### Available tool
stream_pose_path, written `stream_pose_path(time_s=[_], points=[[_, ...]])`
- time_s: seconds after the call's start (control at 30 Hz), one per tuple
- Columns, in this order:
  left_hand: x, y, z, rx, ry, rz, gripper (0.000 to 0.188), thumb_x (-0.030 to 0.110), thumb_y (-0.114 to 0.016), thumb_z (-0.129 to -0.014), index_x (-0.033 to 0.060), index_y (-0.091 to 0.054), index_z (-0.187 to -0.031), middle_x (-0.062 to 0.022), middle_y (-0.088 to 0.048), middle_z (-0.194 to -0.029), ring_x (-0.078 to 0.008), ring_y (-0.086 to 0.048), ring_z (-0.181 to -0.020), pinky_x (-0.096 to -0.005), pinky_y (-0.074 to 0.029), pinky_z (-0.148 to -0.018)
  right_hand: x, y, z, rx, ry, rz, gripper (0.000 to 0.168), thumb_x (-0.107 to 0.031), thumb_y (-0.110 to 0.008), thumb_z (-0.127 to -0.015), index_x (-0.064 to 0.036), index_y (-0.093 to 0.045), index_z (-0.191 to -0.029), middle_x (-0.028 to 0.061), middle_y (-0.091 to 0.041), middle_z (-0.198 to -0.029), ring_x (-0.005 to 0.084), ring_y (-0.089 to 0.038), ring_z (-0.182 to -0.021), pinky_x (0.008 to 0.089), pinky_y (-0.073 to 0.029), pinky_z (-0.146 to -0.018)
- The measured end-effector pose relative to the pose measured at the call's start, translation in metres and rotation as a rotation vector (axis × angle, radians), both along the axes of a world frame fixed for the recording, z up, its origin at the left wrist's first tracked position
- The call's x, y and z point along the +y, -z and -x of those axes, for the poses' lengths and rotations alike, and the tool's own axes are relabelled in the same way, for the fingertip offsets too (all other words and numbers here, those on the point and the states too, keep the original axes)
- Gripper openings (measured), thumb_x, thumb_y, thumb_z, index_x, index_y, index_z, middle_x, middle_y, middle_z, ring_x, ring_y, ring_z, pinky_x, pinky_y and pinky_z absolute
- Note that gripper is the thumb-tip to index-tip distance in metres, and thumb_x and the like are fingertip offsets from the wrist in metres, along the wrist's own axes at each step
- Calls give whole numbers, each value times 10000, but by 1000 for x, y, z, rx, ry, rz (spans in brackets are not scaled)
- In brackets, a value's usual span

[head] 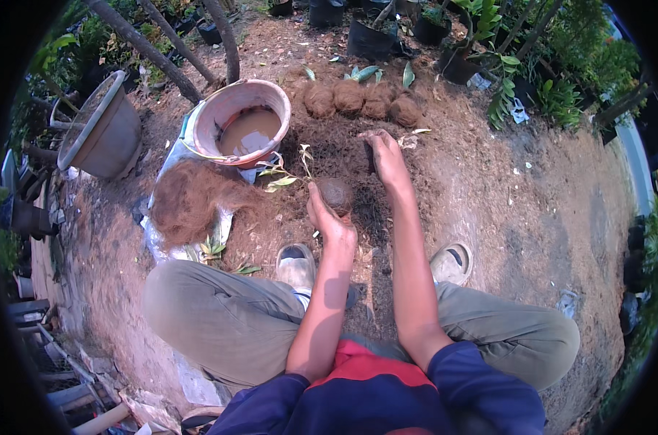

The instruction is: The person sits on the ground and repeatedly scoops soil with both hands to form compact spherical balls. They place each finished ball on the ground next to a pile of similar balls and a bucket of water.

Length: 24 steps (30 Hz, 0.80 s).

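My left hand cups a round, brown root ball from its left and near side. A thin plant cutting with pale green and cream leaves rises by its fingertips; where the stem enters the ball is hidden. Over a patch of dark, loose soil, my right hand is held with curved fingers, and nothing shows in it. Beyond it stands a row of several fibre-wrapped balls, with grey-green leaves showing behind them.
Left of the soil, a bucket holds muddy water. Brown coir fibre lies on a pale plastic sack. A large pot leans farther left. Slim trunks and black grow bags line the far side.
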<state>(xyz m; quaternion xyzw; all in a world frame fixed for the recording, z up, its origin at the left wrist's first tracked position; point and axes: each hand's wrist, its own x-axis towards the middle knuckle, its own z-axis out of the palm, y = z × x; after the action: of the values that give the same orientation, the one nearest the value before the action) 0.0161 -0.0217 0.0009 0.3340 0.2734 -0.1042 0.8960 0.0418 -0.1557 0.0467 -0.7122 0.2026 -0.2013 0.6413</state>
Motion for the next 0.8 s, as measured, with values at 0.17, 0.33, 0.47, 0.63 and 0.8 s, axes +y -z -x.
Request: stream_pose_path(time_s=[0.17,0.33,0.47,0.63,0.8], points=[[0,-41,-20,-119,11,218,561,551,-548,-916,148,-466,-1297,-73,-558,-1231,-236,-585,-1086,-427,-508,-865,18,-61,20,-227,-174,-149,271,-28,-619,-855,25,-630,-1121,79,-654,-1070,142,-580,-1011,287,-441,-929],[-6,-75,-23,-204,20,131,536,546,-485,-950,122,-489,-1277,-64,-563,-1220,-210,-571,-1108,-382,-478,-918,32,-85,33,-264,-112,-25,250,-11,-661,-841,26,-636,-1087,81,-658,-1068,141,-590,-1006,290,-463,-906],[-5,-79,-15,-292,51,154,516,544,-494,-952,97,-531,-1208,-57,-595,-1153,-192,-585,-1080,-364,-473,-924,41,-100,44,-317,-166,-93,225,-24,-689,-830,23,-642,-1045,86,-669,-1048,142,-602,-993,295,-476,-886],[-5,-89,-10,-291,52,155,514,557,-494,-952,91,-542,-1165,-55,-605,-1129,-178,-587,-1073,-346,-473,-923,48,-102,49,-225,-175,161,287,-49,-722,-812,22,-653,-1081,112,-691,-1036,153,-627,-975,301,-482,-883],[3,-101,0,-339,108,108,554,563,-515,-941,77,-531,-1205,-58,-588,-1155,-179,-581,-1079,-348,-468,-931,50,-86,51,-147,-149,245,339,-101,-707,-850,8,-654,-1167,92,-690,-1096,151,-619,-1019,294,-472,-916]])
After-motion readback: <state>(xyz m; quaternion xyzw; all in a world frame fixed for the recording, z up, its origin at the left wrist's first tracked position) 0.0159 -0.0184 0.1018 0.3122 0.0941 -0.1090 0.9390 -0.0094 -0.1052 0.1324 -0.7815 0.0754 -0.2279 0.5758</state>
